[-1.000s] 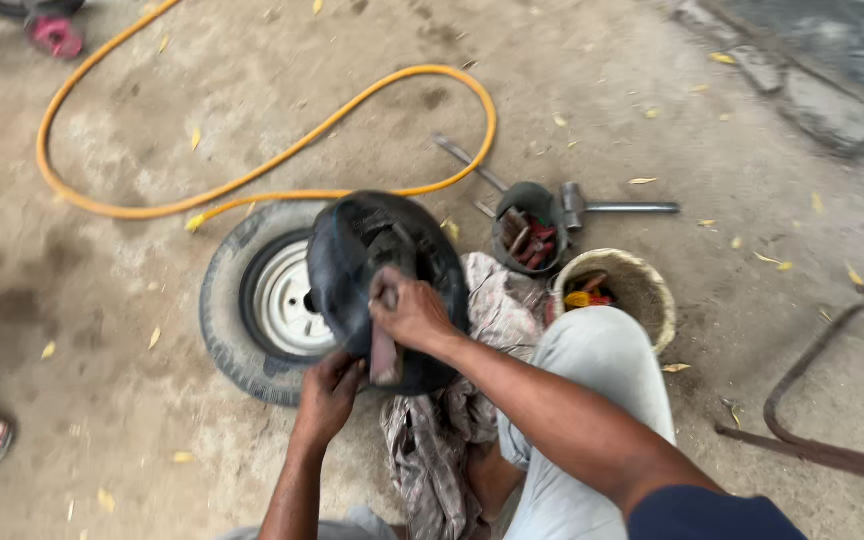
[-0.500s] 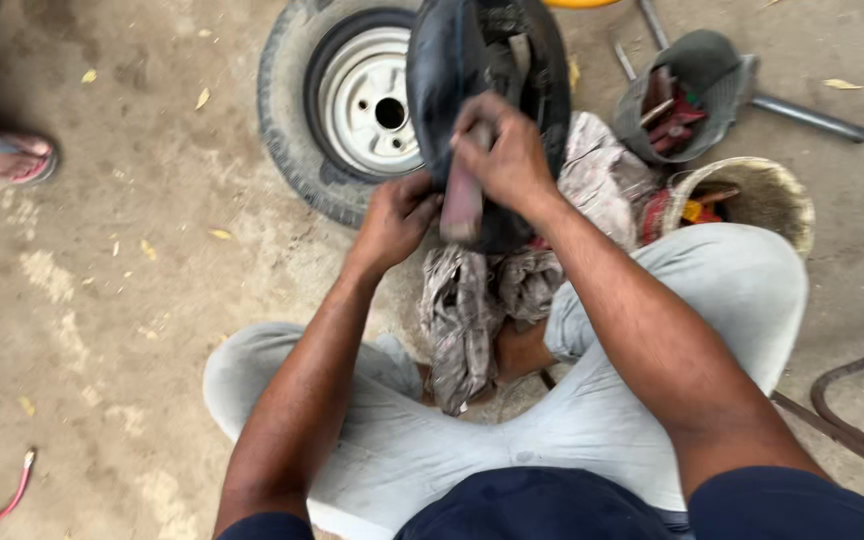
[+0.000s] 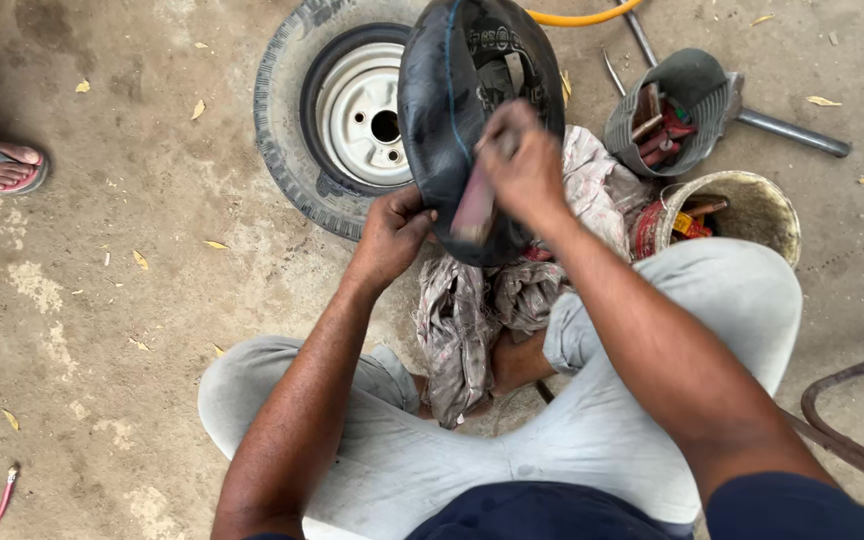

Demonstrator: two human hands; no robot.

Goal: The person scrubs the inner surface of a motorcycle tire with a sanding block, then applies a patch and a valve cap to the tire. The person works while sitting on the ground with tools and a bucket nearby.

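1. You sat cross-legged on the concrete floor [image 3: 152, 330] with a black inner tube [image 3: 452, 100] held up in front of you, just ahead of your knees and leaning over a small wheel [image 3: 322, 130] that lay flat on the floor behind it.
2. Your left hand [image 3: 392, 232] was closed on the tube's lower left edge, fingers curled around the rubber to steady it.
3. Your right hand [image 3: 522, 165] was closed around a flat reddish-brown tool [image 3: 474, 205], pressing its face against the tube's lower front; the hand was blurred, so the exact grip could not be told.
4. The tube stood nearly upright, its long axis running away from you, top end farthest. The tool's long axis ran roughly along that same line, slanting down toward you.
5. Both hands met at the tube's near end; the right lay over the front surface, the left just beside it at the rim.
6. A crumpled rag [image 3: 472, 300] hung under the tube over your lap. To your right stood a grey tub [image 3: 687, 85] and a pale bucket [image 3: 762, 205], both holding tools, well within the right arm's reach.
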